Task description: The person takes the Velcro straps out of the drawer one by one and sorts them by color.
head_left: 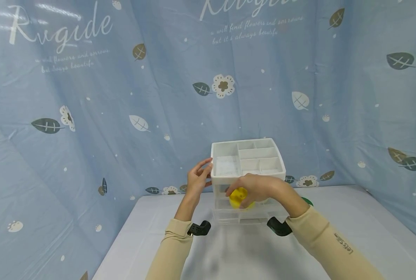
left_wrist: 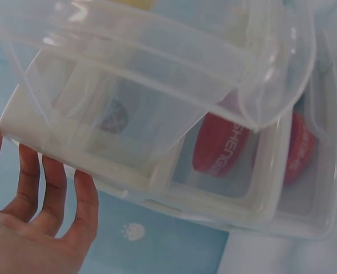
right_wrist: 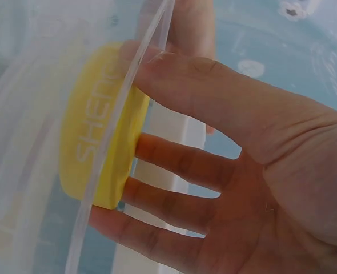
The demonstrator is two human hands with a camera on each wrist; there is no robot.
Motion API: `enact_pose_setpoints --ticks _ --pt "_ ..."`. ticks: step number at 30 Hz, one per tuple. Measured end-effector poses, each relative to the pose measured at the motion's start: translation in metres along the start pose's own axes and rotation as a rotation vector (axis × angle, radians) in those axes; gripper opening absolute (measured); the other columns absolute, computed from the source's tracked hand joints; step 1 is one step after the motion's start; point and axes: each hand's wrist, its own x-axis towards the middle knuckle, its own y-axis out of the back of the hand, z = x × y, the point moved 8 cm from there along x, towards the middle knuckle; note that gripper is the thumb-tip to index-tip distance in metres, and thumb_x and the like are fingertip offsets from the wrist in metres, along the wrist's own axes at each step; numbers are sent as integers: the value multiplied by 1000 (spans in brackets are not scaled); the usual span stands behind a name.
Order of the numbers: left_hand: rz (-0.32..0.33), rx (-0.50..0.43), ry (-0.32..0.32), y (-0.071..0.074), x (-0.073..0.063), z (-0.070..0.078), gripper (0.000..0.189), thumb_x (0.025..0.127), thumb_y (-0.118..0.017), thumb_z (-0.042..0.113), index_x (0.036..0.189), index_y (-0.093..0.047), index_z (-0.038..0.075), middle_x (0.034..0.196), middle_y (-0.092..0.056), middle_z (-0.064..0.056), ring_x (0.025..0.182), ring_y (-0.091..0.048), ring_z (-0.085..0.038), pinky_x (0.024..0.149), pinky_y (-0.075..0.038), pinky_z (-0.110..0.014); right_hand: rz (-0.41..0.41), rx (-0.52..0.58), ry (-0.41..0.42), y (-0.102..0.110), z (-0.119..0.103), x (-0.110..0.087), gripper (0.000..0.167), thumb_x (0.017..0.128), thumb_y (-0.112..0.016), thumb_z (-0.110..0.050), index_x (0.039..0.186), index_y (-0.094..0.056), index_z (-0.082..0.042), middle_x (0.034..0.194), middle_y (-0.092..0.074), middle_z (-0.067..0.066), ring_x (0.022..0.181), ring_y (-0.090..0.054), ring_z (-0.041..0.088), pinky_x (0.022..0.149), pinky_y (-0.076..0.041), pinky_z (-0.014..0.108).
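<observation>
A white organizer (head_left: 227,179) stands on the table, its upper clear drawer (left_wrist: 174,74) pulled out. Inside that drawer my right hand (head_left: 255,186) holds a yellow round, puck-like piece (right_wrist: 103,125) with white lettering, thumb on one face and fingers on the other. Part of the piece shows through the drawer's clear wall in the right wrist view. My left hand (head_left: 198,179) touches the organizer's left side with its fingertips, the fingers slightly bent in the left wrist view. Red lettered round pieces (left_wrist: 220,142) lie lower down, seen through clear plastic.
Small divided compartments (head_left: 260,153) form the organizer's top. A green thing (head_left: 306,201) shows partly behind the right forearm. The white table (head_left: 158,241) reaches to a blue patterned curtain (head_left: 172,97) at the back and side.
</observation>
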Motion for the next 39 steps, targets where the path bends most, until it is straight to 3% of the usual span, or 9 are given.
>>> enact_pose_setpoints --ticks 7,18,25,33,39 --pt "-4 9 -15 -4 -10 12 38 99 -60 30 136 -60 20 115 -63 -26 81 -66 -9 82 -60 -39 10 37 16 3 2 -5 45 83 -80 -16 126 -68 -21 128 -64 -8 109 -54 17 101 -47 42" --pt "-7 3 6 -5 -8 8 37 98 -61 32 134 -62 23 119 -62 -28 81 -67 -9 84 -59 -43 34 36 58 12 4 -22 42 83 -79 -15 123 -68 -24 125 -65 -7 109 -55 18 101 -47 43" --pt "27 2 14 -1 7 -18 40 96 -62 39 135 -60 28 119 -64 -22 81 -67 -8 85 -59 -45 57 -2 6 17 13 -37 42 83 -80 -15 122 -68 -23 118 -65 -5 101 -54 18 92 -50 39" --pt "59 3 -5 2 8 -18 35 92 -66 46 126 -65 35 107 -68 -10 82 -68 -12 79 -60 -39 60 0 -23 27 26 -56 40 82 -80 -16 120 -69 -23 115 -66 -5 99 -55 18 88 -52 36" --pt "57 -12 -23 2 9 -15 35 92 -67 45 125 -65 35 107 -68 -10 82 -68 -13 80 -60 -41 54 45 -81 35 42 -73 41 82 -80 -16 122 -68 -21 117 -65 -2 99 -55 19 85 -54 36"
